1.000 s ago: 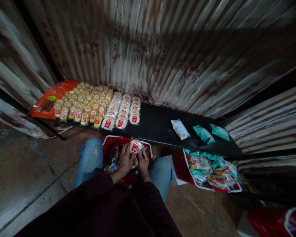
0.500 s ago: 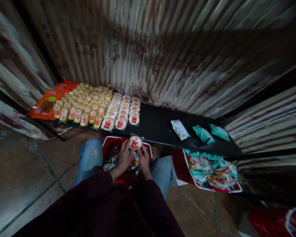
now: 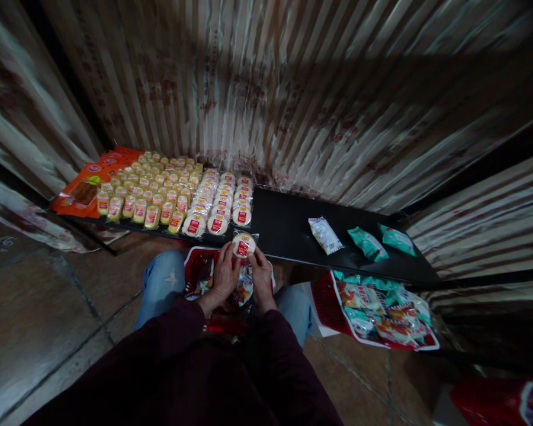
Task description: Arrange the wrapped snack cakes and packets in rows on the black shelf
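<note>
Yellow oblong wrapped cakes (image 3: pixel 152 216) stand on a long black shelf (image 3: pixel 284 222); rightward, the left hand (image 3: pixel 225 275) and right hand (image 3: pixel 260 278) pinch a white round plastic-wrapped cake (image 3: pixel 243 244) between their fingers — apparently at the shelf's front edge, above a red plastic basket (image 3: pixel 199 255).

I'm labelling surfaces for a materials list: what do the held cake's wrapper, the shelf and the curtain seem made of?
Wrapper: probably thin, glossy plastic film, since it is see-through with loose corners jutting out.
Shelf: smooth, black, faintly shiny; perhaps painted metal or coated board, the look leaves it open.
Curtain: likely fabric or plastic sheeting, given its folds and streaks of shine.
</note>
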A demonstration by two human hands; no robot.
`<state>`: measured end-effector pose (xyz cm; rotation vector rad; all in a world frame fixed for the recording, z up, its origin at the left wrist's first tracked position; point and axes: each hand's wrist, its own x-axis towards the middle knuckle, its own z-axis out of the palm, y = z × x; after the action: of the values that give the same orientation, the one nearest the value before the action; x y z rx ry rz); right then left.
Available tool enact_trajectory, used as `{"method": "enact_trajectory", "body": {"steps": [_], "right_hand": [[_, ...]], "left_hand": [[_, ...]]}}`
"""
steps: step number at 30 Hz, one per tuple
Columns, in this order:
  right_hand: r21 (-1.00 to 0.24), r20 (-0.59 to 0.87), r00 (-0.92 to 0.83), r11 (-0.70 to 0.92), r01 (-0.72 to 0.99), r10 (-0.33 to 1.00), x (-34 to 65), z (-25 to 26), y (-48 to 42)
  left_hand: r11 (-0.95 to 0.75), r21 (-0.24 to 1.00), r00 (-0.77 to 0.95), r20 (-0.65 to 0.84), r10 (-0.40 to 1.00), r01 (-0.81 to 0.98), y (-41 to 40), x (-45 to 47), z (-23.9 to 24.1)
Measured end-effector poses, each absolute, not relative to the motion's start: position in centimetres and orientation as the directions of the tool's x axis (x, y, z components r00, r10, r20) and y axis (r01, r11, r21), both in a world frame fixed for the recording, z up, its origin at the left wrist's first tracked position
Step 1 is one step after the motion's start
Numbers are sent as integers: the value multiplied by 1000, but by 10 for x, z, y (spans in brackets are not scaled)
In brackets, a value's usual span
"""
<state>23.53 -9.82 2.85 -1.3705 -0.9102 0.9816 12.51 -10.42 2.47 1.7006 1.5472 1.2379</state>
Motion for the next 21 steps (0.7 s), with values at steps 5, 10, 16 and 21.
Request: {"method": "enact_trajectory", "body": {"steps": [5,10,16,21], "right_hand": [[-999,-42,360,-31,-36,932,235,32,-91],[-1000,-3,353,-12,23,936,237,40,-80],[-995,39,347,3,103,937,240,37,-60],[-982,53,373,-19,187,926,243,30,-42]], "left_hand": [[-215,821,-61,290,955,529,-100,124,30],[-219,792,-62,307,950,569,-92,125,38],[-222,767,-53,315,948,601,-79,128,41],[-227,751,-50,327,944,621,-69,131,40]]}}
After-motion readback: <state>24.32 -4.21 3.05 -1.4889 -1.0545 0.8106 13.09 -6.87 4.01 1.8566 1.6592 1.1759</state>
